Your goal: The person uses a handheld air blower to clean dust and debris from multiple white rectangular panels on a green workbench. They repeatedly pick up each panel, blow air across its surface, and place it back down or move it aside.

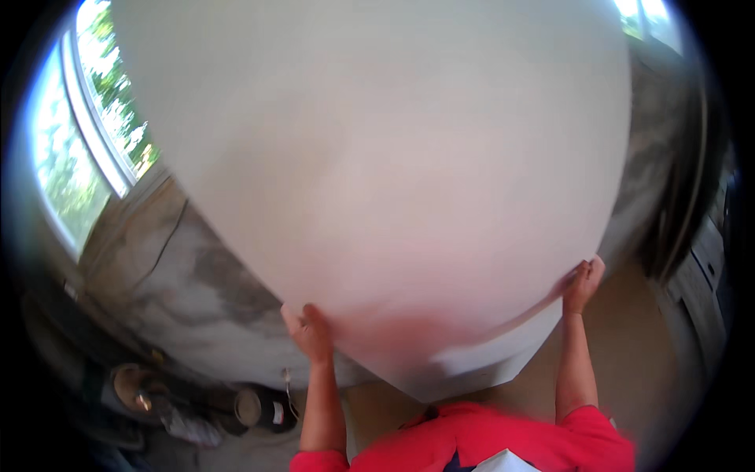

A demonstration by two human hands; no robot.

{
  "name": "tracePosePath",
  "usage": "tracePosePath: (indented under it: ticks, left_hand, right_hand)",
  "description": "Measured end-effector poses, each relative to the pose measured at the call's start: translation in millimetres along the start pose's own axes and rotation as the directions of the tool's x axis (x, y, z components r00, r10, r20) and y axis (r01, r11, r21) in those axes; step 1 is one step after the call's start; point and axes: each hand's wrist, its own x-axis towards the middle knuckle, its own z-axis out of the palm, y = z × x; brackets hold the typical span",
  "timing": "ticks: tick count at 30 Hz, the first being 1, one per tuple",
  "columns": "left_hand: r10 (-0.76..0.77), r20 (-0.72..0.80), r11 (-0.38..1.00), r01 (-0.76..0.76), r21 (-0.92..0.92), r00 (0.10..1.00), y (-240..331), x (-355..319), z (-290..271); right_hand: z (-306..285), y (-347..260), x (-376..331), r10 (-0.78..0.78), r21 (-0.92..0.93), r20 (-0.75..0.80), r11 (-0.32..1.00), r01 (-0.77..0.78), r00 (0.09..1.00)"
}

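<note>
A large, smooth white sheet [409, 173] fills most of the view, raised in front of me and faintly shiny. Its lower part bends near my body, where a paler folded or second surface [487, 354] shows below. My left hand [312, 332] grips the sheet's left edge, thumb on the face toward me and fingers mostly behind it. On the opposite edge, my right hand [583, 285] is closed around the border, its fingers partly hidden. Both forearms rise from red sleeves.
A window [94, 118] with foliage outside stands at the left, above a stained, rough wall [197, 275]. Dark cylindrical containers [263, 409] and a clear plastic bag [189, 425] lie on the floor at lower left. Grey boxlike furniture [708, 259] is at the far right.
</note>
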Motion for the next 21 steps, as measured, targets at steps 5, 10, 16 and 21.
tracePosePath:
  ticks: [5, 10, 16, 21]
  left_hand:
    - [-0.034, 0.022, 0.984, 0.038, -0.172, 0.999, 9.1, 0.9, 13.7]
    - [-0.061, 0.115, 0.998, 0.062, -0.001, 0.992, -3.9, 0.3, 22.3]
    - [-0.141, 0.155, 0.990, 0.140, 0.013, 0.978, -27.4, -7.1, 52.5]
    - [-0.240, 0.304, 0.931, 0.307, -0.197, 0.922, -25.2, 8.2, 31.8]
  right_hand:
    - [18.8, -18.8, 5.4, 0.026, -0.074, 0.037, 0.997, -0.023, 0.999]
    - [42.4, -56.1, 26.2, -0.292, -0.304, 0.142, 0.896, 0.322, 0.946]
    - [118.3, -163.1, 128.8, -0.738, -0.269, 0.086, 0.629, 0.729, 0.669]
    - [215.3, -308.3, 181.3, -0.914, -0.304, 0.130, 0.332, 0.893, 0.384]
